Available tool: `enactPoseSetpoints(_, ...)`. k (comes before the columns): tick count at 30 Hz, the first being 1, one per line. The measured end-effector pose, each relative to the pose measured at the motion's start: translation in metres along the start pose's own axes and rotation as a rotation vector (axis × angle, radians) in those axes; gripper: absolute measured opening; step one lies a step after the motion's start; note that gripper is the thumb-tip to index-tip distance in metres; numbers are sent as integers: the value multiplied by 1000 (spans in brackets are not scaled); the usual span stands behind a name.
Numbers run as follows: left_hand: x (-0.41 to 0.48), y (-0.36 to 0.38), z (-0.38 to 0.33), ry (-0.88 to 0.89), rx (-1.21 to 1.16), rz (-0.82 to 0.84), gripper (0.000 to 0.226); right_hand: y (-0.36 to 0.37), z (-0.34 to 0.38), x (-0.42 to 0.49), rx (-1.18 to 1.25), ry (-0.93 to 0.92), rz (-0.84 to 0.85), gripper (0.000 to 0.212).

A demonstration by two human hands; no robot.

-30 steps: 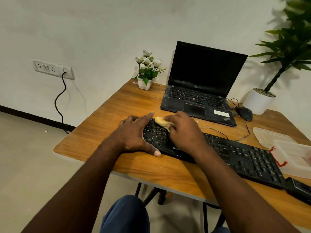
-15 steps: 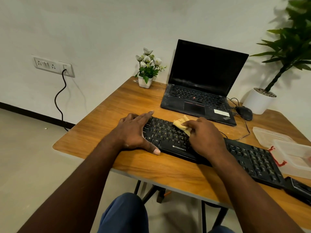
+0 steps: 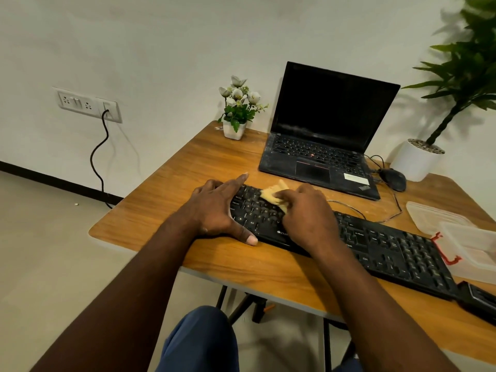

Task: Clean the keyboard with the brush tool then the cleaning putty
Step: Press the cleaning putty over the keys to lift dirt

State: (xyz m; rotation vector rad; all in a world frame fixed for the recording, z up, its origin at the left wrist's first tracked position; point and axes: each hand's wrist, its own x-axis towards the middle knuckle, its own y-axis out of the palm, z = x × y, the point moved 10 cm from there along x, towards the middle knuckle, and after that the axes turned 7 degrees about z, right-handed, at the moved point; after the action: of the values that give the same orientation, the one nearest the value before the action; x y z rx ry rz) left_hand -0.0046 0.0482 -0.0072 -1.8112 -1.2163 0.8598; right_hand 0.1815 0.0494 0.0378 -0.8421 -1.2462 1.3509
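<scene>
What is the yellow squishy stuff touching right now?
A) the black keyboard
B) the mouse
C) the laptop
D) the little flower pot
A: the right hand holds the yellow putty down on the keys of the black keyboard, whose end the left hand rests on.

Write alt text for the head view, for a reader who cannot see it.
A person's right hand holds yellow putty on the left keys of a black keyboard, while the left hand rests on the keyboard's left end. Behind, on the wooden table, stand an open dark laptop and a flower pot.
</scene>
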Motion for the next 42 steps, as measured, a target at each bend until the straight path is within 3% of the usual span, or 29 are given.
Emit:
enactPoseSetpoints(6,1,3,-7,30,3,17,143,-21,-64,-15,-5,190,-70,47)
enactPoseSetpoints(9,0,9,-26,81,65,18,144,-18,-46,-13,-29,125,-66,48)
enactPoseSetpoints(13,24,16,-53,78,341,195,148,-20,-11,-1,30,-14,-80,47)
enactPoseSetpoints(17,39,17,-65,31,308,358,148,-9,8,-1,63,-132,-18,46)
enactPoseSetpoints(26,41,23,-53,68,209,257,157,-30,-57,-18,41,133,-55,37)
enactPoseSetpoints(30,42,19,-57,54,256,272,155,-19,10,-19,134,-67,43,39)
enactPoseSetpoints(33,41,16,-59,45,283,266,146,-6,52,-31,68,-197,84,44)
enactPoseSetpoints(36,41,17,-58,46,268,272,152,-6,33,-35,10,-137,83,49)
enactPoseSetpoints(42,39,16,-59,21,250,304,154,-35,-62,-45,-4,112,-6,36)
